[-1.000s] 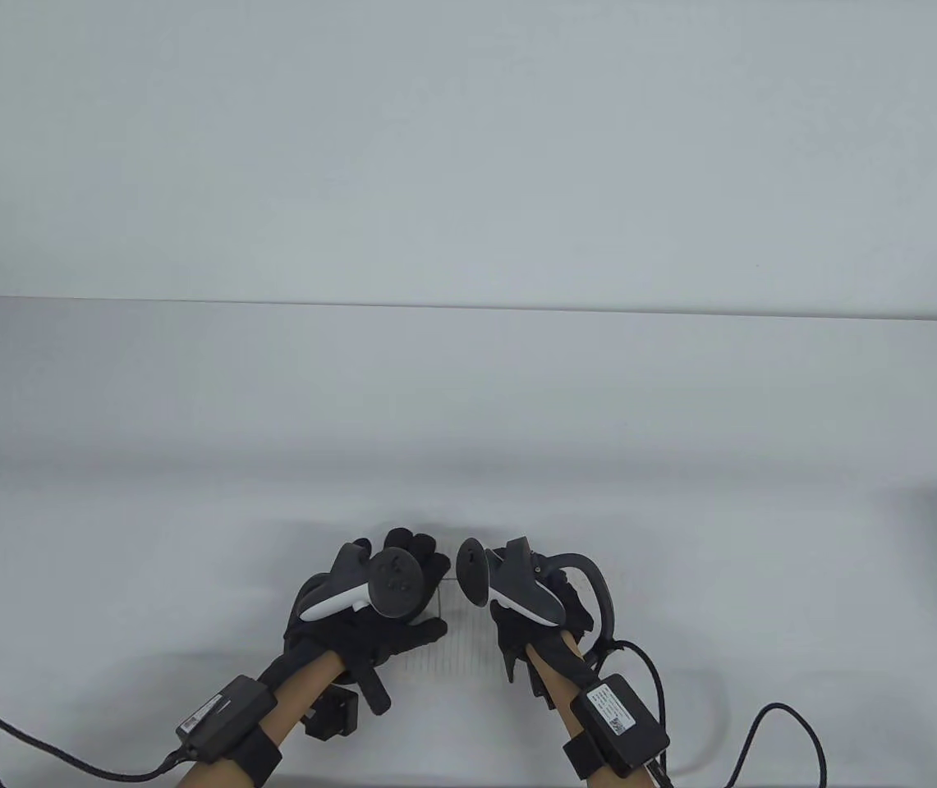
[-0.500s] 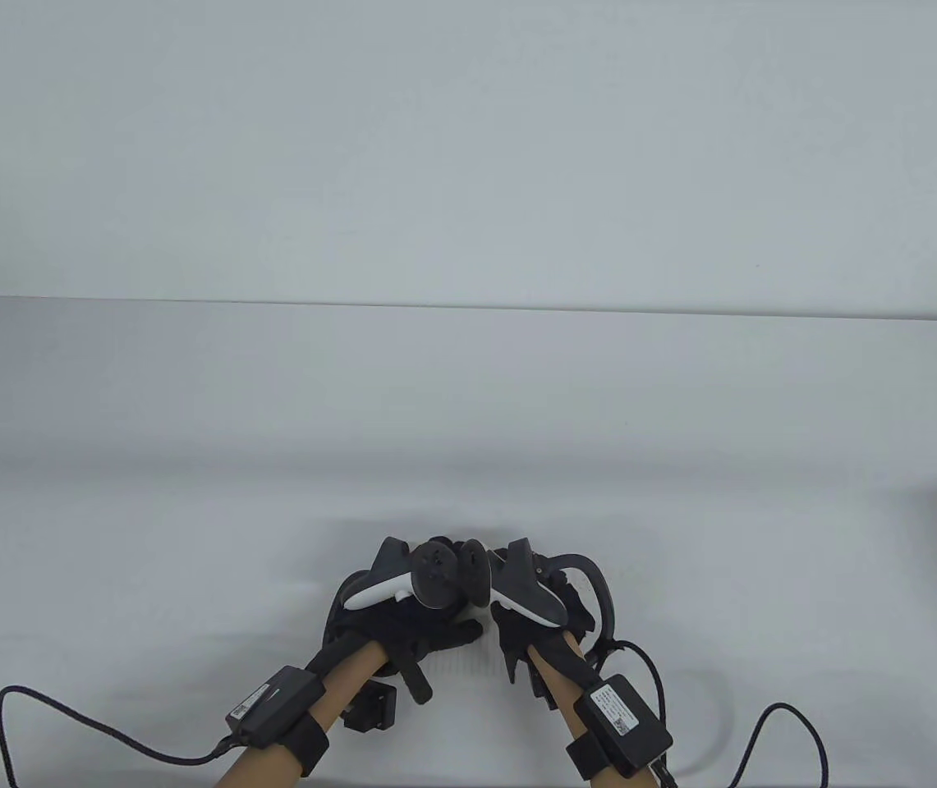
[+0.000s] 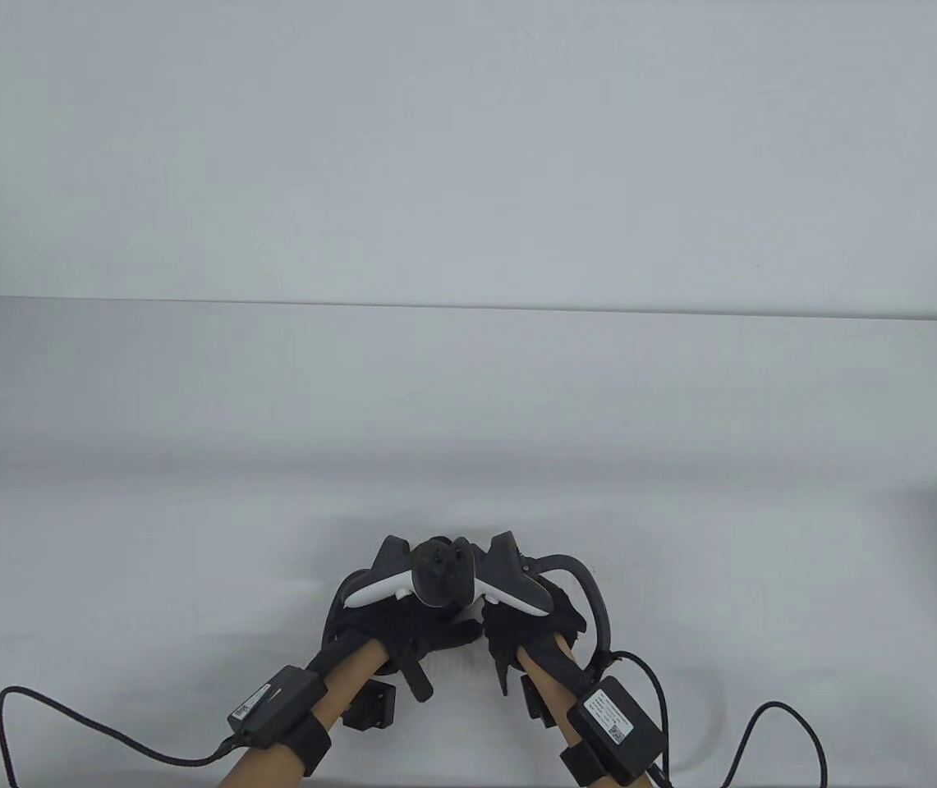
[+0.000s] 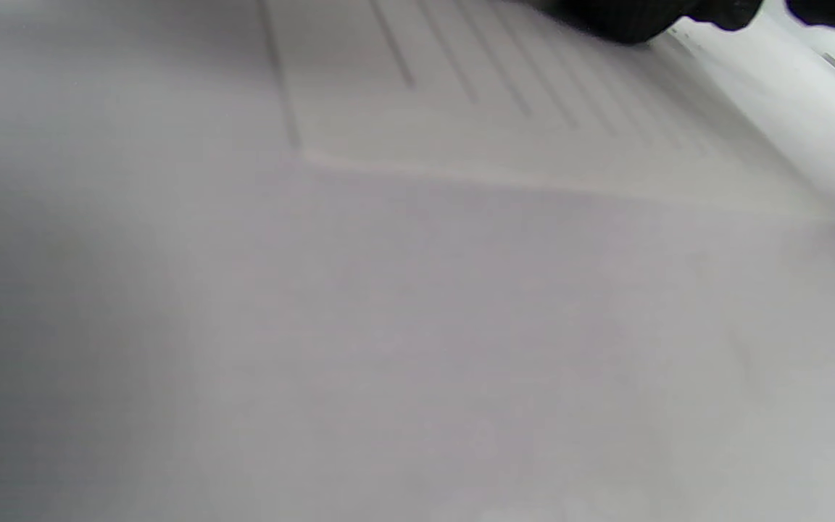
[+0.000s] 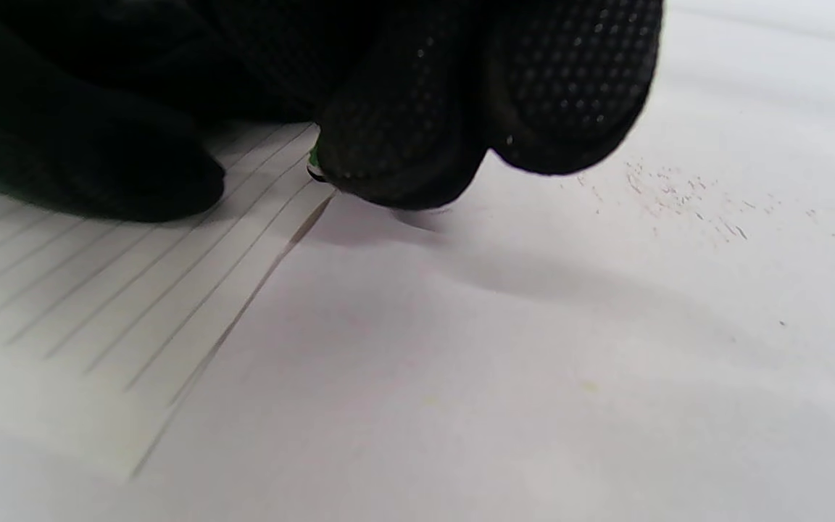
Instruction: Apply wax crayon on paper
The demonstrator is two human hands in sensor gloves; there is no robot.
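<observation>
**Hands huddle over the lined sheet**

Our right hand (image 3: 530, 628) curls its fingers (image 5: 403, 145) tight around a green sliver (image 5: 313, 158), seemingly the crayon, its tip at the edge of the lined paper (image 5: 91, 312). Whether it touches the sheet we cannot tell. The paper lies flat on the white table (image 3: 468, 427) under both hands. Our left hand (image 3: 402, 628) sits just beside the right, over the sheet; its grasp we cannot tell.

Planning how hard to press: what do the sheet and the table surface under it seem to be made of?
The sheet looks like thin, matte, ruled notebook paper: grey printed lines, edges lying flat. The table looks like a smooth, matte white laminate or plastic top, with faint specks; the exact material is unclear.
</observation>
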